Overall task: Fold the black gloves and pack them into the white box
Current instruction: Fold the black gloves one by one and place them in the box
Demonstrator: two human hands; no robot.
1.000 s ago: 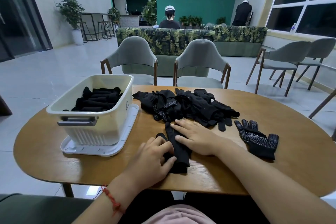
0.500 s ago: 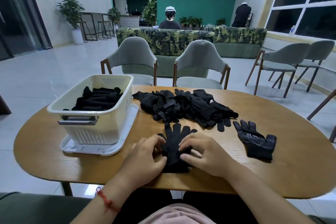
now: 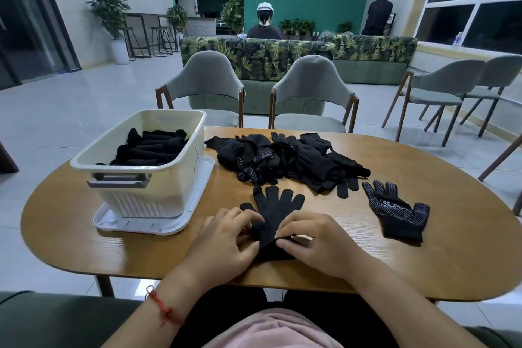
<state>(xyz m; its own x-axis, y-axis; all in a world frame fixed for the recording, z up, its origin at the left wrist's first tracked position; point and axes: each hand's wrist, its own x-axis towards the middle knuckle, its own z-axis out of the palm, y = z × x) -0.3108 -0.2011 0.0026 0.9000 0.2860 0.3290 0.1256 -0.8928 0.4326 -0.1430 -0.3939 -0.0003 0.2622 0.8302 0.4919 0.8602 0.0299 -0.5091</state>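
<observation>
Oval wooden table [image 3: 423,263], near edge lying just below both hands.
The left hand [image 3: 223,240] and right hand [image 3: 319,240] are pinching a flat black knit glove [image 3: 275,206].

Your counter [image 3: 423,263] is an oval of light wood. On its left a white lid [image 3: 202,186] lies flat, and the box [image 3: 158,195] stands on it. Across the far middle sprawls a pile [image 3: 299,158] of black gloves, close by the lid. Just right of the pile a dotted glove [image 3: 395,215] lies palm up. Near your edge a plain glove [image 3: 275,206] lies with its fingers spread towards the pile, its cuff end pinched by your left hand [image 3: 226,237] and right hand [image 3: 319,240].
</observation>
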